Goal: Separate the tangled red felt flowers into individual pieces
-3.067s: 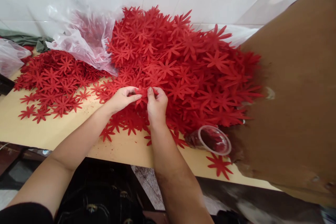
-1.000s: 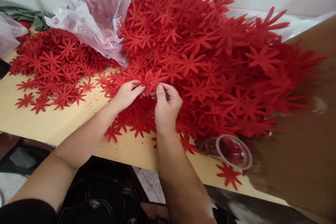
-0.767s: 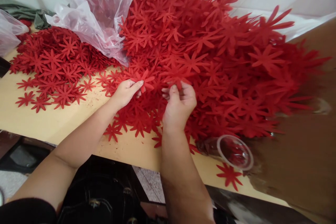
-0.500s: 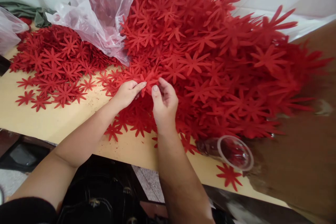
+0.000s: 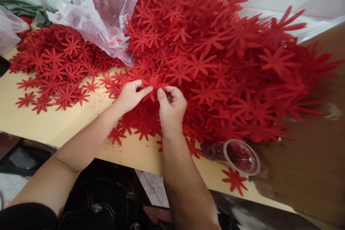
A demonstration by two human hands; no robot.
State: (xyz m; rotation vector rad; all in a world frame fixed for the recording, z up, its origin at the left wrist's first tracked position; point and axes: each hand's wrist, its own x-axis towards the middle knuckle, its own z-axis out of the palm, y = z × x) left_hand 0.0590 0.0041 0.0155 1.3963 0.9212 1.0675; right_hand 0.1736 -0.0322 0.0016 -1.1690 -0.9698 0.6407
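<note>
Between my two hands is a red flower-shaped fabric cutout with long narrow petals. My left hand pinches its left side, thumb on top. From the right, my right hand grips the cutout's near right edge between thumb and curled fingers; the fingertips are partly hidden. Behind and beneath the hands spreads a large heap of the same red cutouts, so the held piece partly blends into it.
A smaller pile of red cutouts lies left on the pale tabletop. A crumpled clear plastic bag stands between the piles. A clear plastic cup lies on its side at the right, near a single cutout and a brown board.
My right hand has shifted slightly right and down, its fingers now closed on the cutout. The left thumb has slid a little to the right across it.
</note>
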